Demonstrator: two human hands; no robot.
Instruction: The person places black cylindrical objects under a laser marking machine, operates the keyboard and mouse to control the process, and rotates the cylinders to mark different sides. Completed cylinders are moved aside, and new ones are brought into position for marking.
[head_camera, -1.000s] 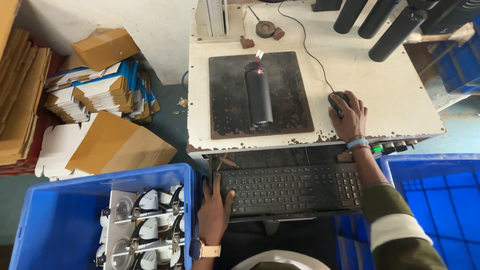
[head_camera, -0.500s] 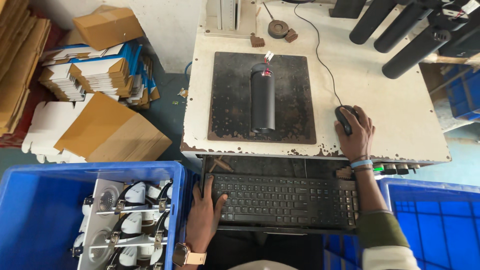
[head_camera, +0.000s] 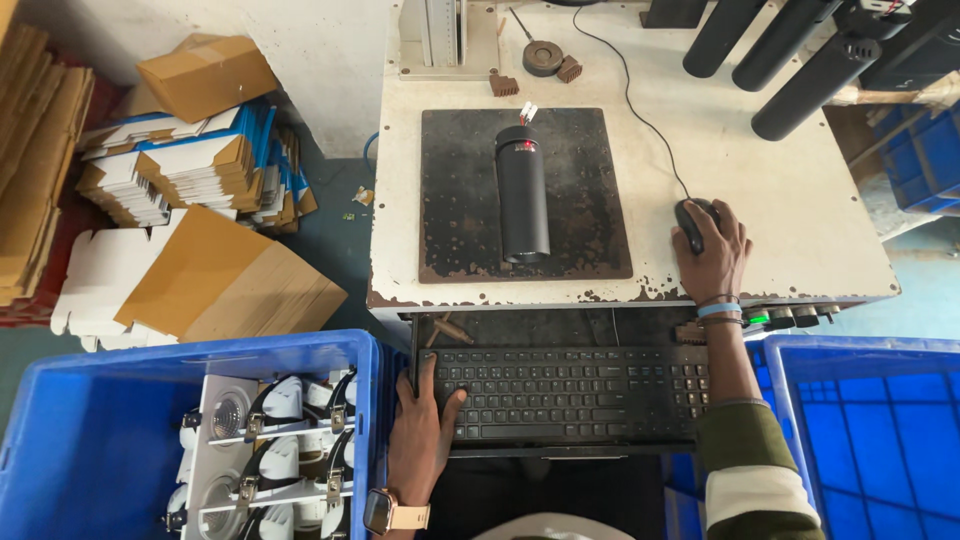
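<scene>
While my right hand (head_camera: 712, 250) cups the black corded mouse (head_camera: 690, 222) on the worn white desk (head_camera: 760, 190), left hand (head_camera: 420, 430) rests flat, fingers spread, on the black keyboard (head_camera: 575, 392). Black cylindrical flask (head_camera: 523, 195) lies on the dark plate (head_camera: 590, 190).

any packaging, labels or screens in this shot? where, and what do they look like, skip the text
Folded brown carton: top left on the floor, closed, boxy.
Flat cartons: stacked below it, white and brown with blue edges.
Brown cardboard sheets: left of the table, flat, overlapping.
Small red label: near the top of the black cylinder lying on the dark plate.
Blue crate: bottom left, with white dividers.
No screens in view.
</scene>
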